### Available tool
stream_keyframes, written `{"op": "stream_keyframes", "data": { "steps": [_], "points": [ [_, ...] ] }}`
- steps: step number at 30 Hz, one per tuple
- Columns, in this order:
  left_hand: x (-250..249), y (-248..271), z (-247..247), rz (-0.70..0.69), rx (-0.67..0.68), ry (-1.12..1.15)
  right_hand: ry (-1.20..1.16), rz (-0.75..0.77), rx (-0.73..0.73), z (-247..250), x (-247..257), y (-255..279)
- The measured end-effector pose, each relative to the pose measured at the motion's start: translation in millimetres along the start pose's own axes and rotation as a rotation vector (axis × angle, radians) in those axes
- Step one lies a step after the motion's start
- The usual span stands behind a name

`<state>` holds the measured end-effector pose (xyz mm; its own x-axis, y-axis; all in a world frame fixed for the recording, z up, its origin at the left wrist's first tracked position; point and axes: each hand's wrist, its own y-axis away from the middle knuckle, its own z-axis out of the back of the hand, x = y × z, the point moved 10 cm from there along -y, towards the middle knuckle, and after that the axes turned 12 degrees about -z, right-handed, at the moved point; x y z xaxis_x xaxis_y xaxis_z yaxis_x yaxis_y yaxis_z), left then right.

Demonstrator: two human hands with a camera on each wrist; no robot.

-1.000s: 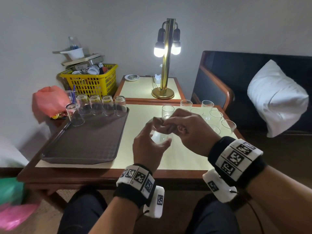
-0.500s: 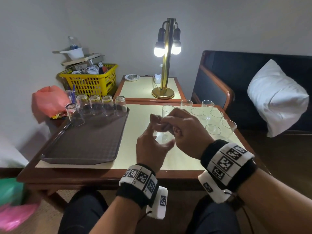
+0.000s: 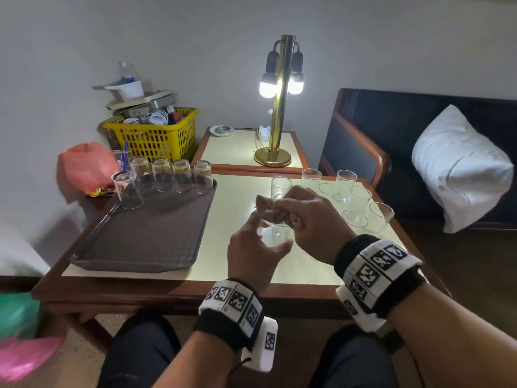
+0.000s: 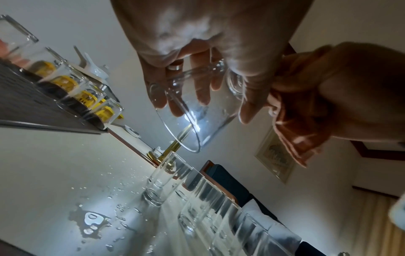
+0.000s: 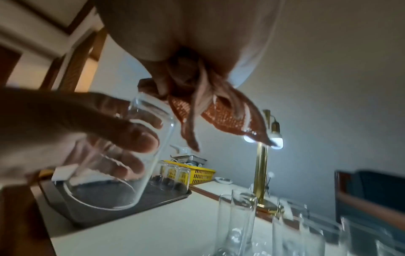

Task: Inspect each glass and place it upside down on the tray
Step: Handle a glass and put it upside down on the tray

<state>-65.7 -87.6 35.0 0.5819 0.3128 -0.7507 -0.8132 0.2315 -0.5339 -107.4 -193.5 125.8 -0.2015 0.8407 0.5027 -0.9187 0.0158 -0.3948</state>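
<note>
My left hand [image 3: 253,246] grips a clear glass [image 3: 275,233] above the table, tilted with its mouth pointing down and away; the left wrist view shows the fingers wrapped round the glass [image 4: 192,117]. My right hand [image 3: 302,217] clutches a bunched orange-brown cloth [image 5: 219,117] held against the glass's base end. The brown tray [image 3: 145,239] lies on the left of the table, with several glasses [image 3: 181,180] upside down along its far edge. Several upright glasses [image 3: 347,191] stand on the table's right side.
A brass lamp [image 3: 275,113] is lit on the side table behind. A yellow basket [image 3: 156,135] sits beyond the tray, a dark sofa with a white pillow [image 3: 458,169] to the right. Water drops [image 4: 92,220] lie on the tabletop under my hands.
My right hand with the cloth has shifted a little to the left over the glass. The left hand keeps its hold on the glass in nearly the same place.
</note>
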Motion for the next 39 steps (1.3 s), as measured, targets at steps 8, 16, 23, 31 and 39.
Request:
{"op": "stream_keyframes", "data": {
  "steps": [8, 16, 23, 31, 39],
  "points": [
    [-1, -5, -2, -0.005, 0.033, -0.04, 0.01, -0.032, 0.003, 5, -8, -4],
    [16, -3, -8, 0.093, 0.031, 0.126, -0.04, -0.018, -0.001, 0, -6, 2],
    [71, 9, 0, 0.653, -0.271, 0.929, -0.226, -0.099, -0.139, 14, -22, 8],
    [70, 10, -11, 0.736, -0.33, 1.215, -0.091, -0.005, -0.25, -15, -8, 33],
    [57, 6, -2, 0.609, -0.222, 1.152, -0.278, -0.078, 0.257, -49, -3, 33]
  ]
}}
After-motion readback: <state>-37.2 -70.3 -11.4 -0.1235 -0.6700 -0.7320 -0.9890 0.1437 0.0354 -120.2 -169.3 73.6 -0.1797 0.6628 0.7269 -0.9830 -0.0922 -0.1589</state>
